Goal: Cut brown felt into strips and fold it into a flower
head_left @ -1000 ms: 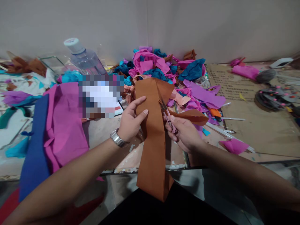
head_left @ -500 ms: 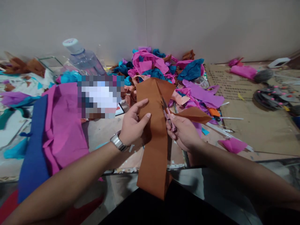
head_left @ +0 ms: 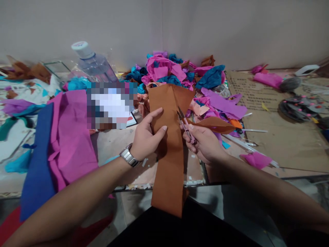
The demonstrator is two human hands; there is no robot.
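Note:
A long folded strip of brown paper runs from the table down over the front edge to my lap. My left hand, with a metal watch on its wrist, grips the strip's left edge; thumb and forefinger lie on top, and the other fingers are partly hidden. In my right hand are small pink-handled scissors, their blades parted at the strip's right edge. A cut flap of brown paper sticks out to the right above my right hand. Another part spreads at the top right of the strip.
Crumpled pink and blue paper scraps are heaped against the wall. On the left stand a clear bottle, a blurred-out lit screen, and pink paper beside blue paper. Flat cardboard and a dark pin-studded pad lie right.
The scissors' blades have opened wider, and my right hand has shifted slightly right. The brown flap at the top has swung a little to the right. My left hand keeps its hold.

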